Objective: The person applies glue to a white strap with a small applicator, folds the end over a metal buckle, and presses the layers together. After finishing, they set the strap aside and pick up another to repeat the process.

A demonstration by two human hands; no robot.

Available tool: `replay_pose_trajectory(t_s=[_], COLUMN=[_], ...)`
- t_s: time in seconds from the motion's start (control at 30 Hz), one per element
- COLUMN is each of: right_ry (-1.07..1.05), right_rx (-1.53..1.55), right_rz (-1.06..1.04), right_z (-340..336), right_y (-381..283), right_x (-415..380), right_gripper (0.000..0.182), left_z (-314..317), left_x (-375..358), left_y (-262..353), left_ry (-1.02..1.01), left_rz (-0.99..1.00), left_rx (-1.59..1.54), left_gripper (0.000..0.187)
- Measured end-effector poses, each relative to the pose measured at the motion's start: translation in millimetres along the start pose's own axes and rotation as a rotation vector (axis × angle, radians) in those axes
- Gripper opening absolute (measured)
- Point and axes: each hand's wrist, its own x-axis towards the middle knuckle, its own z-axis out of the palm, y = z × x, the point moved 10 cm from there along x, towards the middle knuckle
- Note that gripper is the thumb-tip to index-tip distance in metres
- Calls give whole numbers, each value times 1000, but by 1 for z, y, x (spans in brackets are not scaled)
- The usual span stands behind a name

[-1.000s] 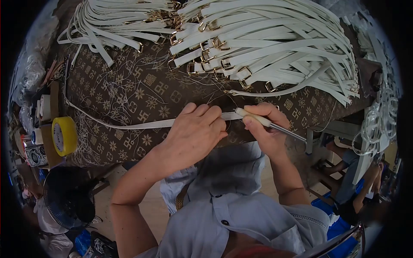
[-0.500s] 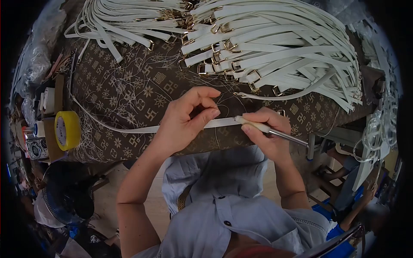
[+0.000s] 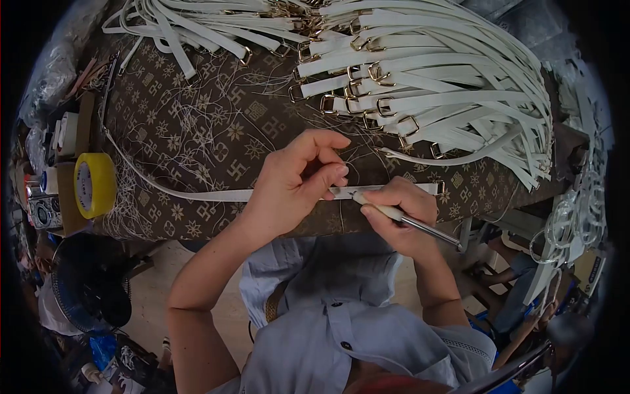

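A white strap (image 3: pixel 213 196) lies along the near side of the patterned cloth, and a gold buckle (image 3: pixel 440 188) shows at its right end. Over the middle of the strap my left hand (image 3: pixel 295 177) is closed, thumb against curled fingers; what it pinches, if anything, I cannot make out. Thin thread arcs close by those fingertips. My right hand (image 3: pixel 403 213) grips a pen-shaped tool (image 3: pixel 430 230) with a pale grip and a metal barrel. Its tip points left, right at the strap and just beside my left fingertips.
Many white straps (image 3: pixel 459 92) with gold buckles are heaped at the back right, another bunch (image 3: pixel 197 29) at the back left. Loose thread ends (image 3: pixel 197 125) litter the cloth. A yellow tape roll (image 3: pixel 95 186) stands at the left edge, above a black fan (image 3: pixel 92 282).
My right hand has moved left along the strap, bringing the tool's tip closer to my left fingertips. The strap's buckle now shows more fully. The whole view has shifted slightly.
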Motion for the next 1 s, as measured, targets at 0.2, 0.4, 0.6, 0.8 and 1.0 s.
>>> replay_pose_trajectory(t_s=[0.2, 0.4, 0.6, 0.8, 1.0], right_ry=[1, 14, 17, 20, 28], right_rx=[-64, -86, -94, -99, -93], right_rz=[-45, -79, -76, -77, -65], right_z=[2, 3, 3, 3, 2], right_y=[-3, -6, -6, -6, -6], right_x=[0, 1, 0, 0, 1], right_gripper=[24, 25, 25, 25, 25], left_z=[0, 0, 0, 0, 0], left_x=[0, 0, 0, 0, 0], left_y=[-1, 1, 0, 1, 1], left_ry=[11, 8, 16, 18, 12], left_rz=[-36, -18, -34, -39, -29], left_rx=[-15, 0, 0, 16, 13], left_gripper=[33, 32, 33, 33, 33])
